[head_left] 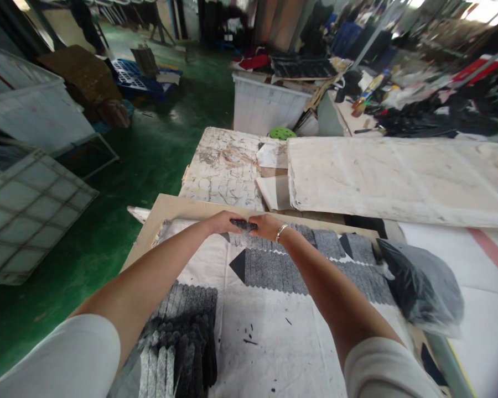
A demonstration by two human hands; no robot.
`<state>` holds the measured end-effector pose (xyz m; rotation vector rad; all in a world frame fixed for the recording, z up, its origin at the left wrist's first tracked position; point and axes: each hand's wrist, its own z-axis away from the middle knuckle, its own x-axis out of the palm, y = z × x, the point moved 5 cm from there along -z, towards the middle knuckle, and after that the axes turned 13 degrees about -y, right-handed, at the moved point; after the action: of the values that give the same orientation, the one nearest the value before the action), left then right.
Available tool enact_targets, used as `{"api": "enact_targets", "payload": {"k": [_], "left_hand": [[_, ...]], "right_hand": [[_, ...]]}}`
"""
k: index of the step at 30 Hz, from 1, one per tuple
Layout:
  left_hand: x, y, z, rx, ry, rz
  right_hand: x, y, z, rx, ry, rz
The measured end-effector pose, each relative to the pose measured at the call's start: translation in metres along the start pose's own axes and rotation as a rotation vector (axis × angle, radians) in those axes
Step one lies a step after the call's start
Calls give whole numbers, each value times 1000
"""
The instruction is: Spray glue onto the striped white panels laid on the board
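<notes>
Both hands meet near the far edge of the work board, pinching a small dark grey felt-like piece [243, 224] between them. My left hand [224, 222] is closed on its left end. On the right end, my right hand [266, 227] is closed too, with a bracelet [281, 232] at the wrist. Below them lies a row of overlapping grey felt-like pieces [274, 270] with zigzag edges and a dark pointed tip at its left. Another row [321, 242] runs behind, partly hidden by my right hand and forearm. The held piece's exact shape is hidden by my fingers.
Stacks of grey pieces [185, 326] stand at the near left on the white cloth [269, 337]. A dark bundle in clear plastic [425, 287] sits at the right. Beyond the board are a padded white slab [398, 177] and a white bin [269, 102]. Green floor [149, 149] lies left.
</notes>
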<state>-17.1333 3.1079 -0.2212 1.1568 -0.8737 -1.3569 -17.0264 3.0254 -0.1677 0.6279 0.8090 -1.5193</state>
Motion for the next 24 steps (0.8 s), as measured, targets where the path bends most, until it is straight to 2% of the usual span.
{"api": "enact_targets", "payload": {"k": [2,5,9,13,18,24], "left_hand": [[2,9,-9,23,-45,-46],[5,21,-15,-14,-80,-221],[9,30,-9,-87,-82,-486],[14,40,2,-62,-63,-613],[15,41,11,-32,-75,-634],[-7,30,28,-74,41,-496]], "right_hand": [[-1,1,-3,-1,6,-31],[1,9,-4,-1,8,-90],[4,30,2,-21,-1,-174],[4,38,10,-25,-24,-198],[-3,20,10,-24,-25,-188],[-17,-1,2,-77,29,-204]]}}
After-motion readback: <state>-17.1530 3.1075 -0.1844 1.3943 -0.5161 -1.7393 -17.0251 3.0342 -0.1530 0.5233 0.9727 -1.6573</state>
